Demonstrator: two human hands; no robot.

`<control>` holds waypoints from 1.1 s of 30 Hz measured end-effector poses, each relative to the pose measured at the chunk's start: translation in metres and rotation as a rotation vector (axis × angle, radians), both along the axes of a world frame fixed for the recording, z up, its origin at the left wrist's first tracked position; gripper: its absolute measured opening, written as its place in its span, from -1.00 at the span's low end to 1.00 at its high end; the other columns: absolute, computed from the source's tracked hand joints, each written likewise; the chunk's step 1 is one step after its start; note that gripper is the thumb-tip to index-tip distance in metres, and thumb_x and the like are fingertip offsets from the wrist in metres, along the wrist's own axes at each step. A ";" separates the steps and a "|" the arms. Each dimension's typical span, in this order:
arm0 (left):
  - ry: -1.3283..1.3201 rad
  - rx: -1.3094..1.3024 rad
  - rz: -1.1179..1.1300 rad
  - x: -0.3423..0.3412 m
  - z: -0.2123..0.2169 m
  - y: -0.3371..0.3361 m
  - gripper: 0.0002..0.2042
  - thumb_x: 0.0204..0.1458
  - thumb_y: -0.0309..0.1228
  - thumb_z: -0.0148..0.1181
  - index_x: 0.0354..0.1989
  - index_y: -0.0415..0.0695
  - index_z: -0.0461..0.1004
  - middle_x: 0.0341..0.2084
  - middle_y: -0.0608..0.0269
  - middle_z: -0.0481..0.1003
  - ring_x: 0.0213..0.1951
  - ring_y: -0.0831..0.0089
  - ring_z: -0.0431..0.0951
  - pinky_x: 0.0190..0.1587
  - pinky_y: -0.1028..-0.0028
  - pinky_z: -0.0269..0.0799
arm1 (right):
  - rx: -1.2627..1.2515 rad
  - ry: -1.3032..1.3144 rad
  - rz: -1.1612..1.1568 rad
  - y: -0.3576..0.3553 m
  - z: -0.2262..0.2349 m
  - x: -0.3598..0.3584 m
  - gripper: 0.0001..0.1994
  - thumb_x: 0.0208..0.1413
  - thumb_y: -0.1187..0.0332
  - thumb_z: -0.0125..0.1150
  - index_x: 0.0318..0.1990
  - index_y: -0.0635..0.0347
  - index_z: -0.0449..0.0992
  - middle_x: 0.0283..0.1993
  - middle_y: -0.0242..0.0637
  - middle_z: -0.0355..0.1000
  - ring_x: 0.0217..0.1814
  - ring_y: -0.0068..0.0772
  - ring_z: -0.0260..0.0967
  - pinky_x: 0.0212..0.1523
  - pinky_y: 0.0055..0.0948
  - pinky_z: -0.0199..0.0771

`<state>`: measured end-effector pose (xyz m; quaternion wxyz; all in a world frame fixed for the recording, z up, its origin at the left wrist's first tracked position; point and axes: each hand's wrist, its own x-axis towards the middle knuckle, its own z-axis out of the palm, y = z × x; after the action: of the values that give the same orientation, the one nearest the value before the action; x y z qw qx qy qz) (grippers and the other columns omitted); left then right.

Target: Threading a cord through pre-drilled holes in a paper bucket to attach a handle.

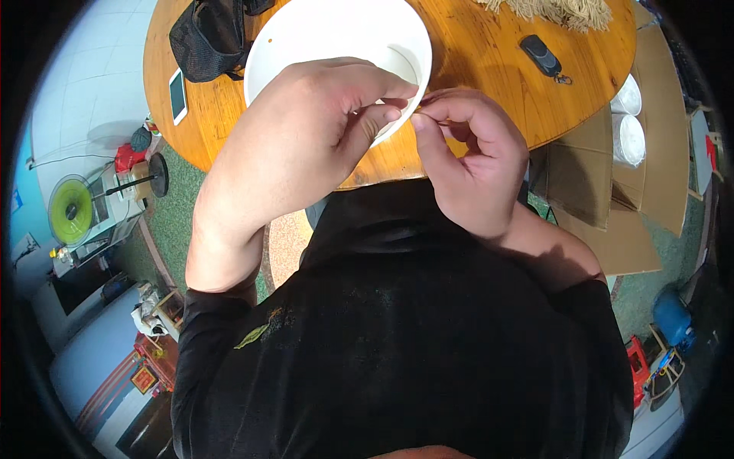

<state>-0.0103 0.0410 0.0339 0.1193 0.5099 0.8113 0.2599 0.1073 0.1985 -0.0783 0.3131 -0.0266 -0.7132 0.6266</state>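
Observation:
A round white plastic tub (336, 30) stands on the wooden table in front of me. My left hand (329, 115) reaches over its near side, with thumb and forefinger curled close together by the right part of the rim. Just outside that rim, my right hand (478, 149) pinches thumb and forefinger together, nearly meeting the left fingertips. Whatever is between the fingers of either hand is too small or too hidden to make out. A tiny orange speck (270, 40) shows on the tub's inner wall.
On the round table (489, 76) lie a white phone (177, 97), a black mesh bag (206, 42), a dark key fob (541, 56) and a bundle of beige strands (558, 9). To the right, an open cardboard box (585, 180) has white round containers (628, 140) beside it. A green-bladed fan (70, 210) stands left.

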 end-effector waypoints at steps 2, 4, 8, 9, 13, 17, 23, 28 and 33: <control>-0.057 -0.010 0.018 0.000 0.000 -0.001 -0.83 0.25 -0.57 0.34 -0.01 -0.25 0.69 -0.28 0.03 0.68 -0.26 0.17 0.72 -0.18 0.36 0.57 | 0.032 0.006 -0.011 0.000 -0.001 -0.001 -0.86 0.12 0.59 0.52 -0.23 0.28 0.65 -0.23 -0.21 0.63 -0.24 -0.35 0.65 -0.20 -0.46 0.65; -0.069 -0.003 0.018 -0.001 -0.001 -0.001 -0.84 0.25 -0.56 0.35 -0.03 -0.25 0.70 -0.29 0.04 0.68 -0.27 0.18 0.72 -0.18 0.37 0.58 | 0.031 -0.004 -0.006 0.001 0.000 0.000 -0.86 0.11 0.59 0.52 -0.23 0.28 0.65 -0.24 -0.21 0.63 -0.24 -0.33 0.64 -0.21 -0.45 0.63; -0.081 -0.003 0.033 -0.001 -0.002 0.000 -0.86 0.23 -0.54 0.40 -0.07 -0.24 0.72 -0.32 0.06 0.69 -0.29 0.23 0.73 -0.18 0.38 0.59 | 0.028 -0.019 -0.012 0.000 0.001 0.000 -0.87 0.10 0.59 0.52 -0.24 0.28 0.65 -0.25 -0.22 0.63 -0.24 -0.31 0.63 -0.21 -0.43 0.61; -0.081 -0.003 0.035 -0.001 -0.002 -0.001 -0.86 0.23 -0.54 0.40 -0.07 -0.24 0.72 -0.32 0.06 0.69 -0.29 0.23 0.73 -0.18 0.38 0.59 | 0.027 -0.019 -0.010 0.000 0.002 0.001 -0.87 0.10 0.59 0.52 -0.24 0.28 0.65 -0.25 -0.22 0.63 -0.24 -0.31 0.63 -0.21 -0.43 0.61; -0.102 -0.028 0.045 -0.001 -0.003 -0.001 -0.89 0.23 -0.57 0.38 -0.10 -0.25 0.71 -0.32 0.08 0.69 -0.29 0.26 0.73 -0.16 0.39 0.62 | 0.029 -0.030 -0.002 0.000 0.001 0.001 -0.86 0.09 0.60 0.53 -0.24 0.27 0.66 -0.26 -0.22 0.63 -0.23 -0.30 0.63 -0.21 -0.42 0.60; -0.033 -0.017 0.026 0.001 -0.003 -0.001 -0.92 0.22 -0.61 0.34 -0.15 -0.26 0.68 -0.33 0.10 0.67 -0.28 0.24 0.72 -0.17 0.37 0.62 | 0.018 -0.036 0.002 0.000 0.003 0.002 -0.85 0.08 0.60 0.54 -0.24 0.27 0.66 -0.26 -0.22 0.64 -0.22 -0.29 0.64 -0.20 -0.41 0.60; -0.025 -0.030 -0.006 -0.002 -0.003 -0.001 -0.91 0.24 -0.61 0.27 -0.13 -0.25 0.60 -0.34 0.13 0.61 -0.29 0.25 0.67 -0.19 0.37 0.57 | 0.047 -0.011 0.023 0.002 0.000 0.000 -0.85 0.10 0.61 0.53 -0.21 0.27 0.68 -0.24 -0.24 0.65 -0.20 -0.34 0.64 -0.19 -0.44 0.61; -0.060 -0.059 0.035 -0.001 -0.003 -0.003 -0.90 0.27 -0.61 0.24 -0.09 -0.25 0.57 -0.36 0.14 0.58 -0.30 0.31 0.63 -0.17 0.39 0.56 | 0.002 -0.061 0.149 0.004 0.000 0.006 -0.85 0.28 0.69 0.36 -0.06 0.34 0.61 0.00 -0.22 0.58 -0.01 -0.54 0.56 0.03 -0.54 0.59; -0.116 -0.055 0.090 -0.002 -0.005 -0.002 -0.90 0.29 -0.62 0.23 -0.07 -0.27 0.58 -0.32 0.15 0.63 -0.28 0.37 0.66 -0.14 0.41 0.58 | 0.039 -0.029 0.073 0.004 0.001 0.001 -0.86 0.15 0.64 0.49 -0.17 0.31 0.67 -0.19 -0.23 0.64 -0.21 -0.45 0.67 -0.19 -0.53 0.63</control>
<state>-0.0127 0.0386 0.0287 0.1685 0.4534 0.8320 0.2717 0.1079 0.2022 -0.0777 0.2801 -0.0034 -0.7302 0.6232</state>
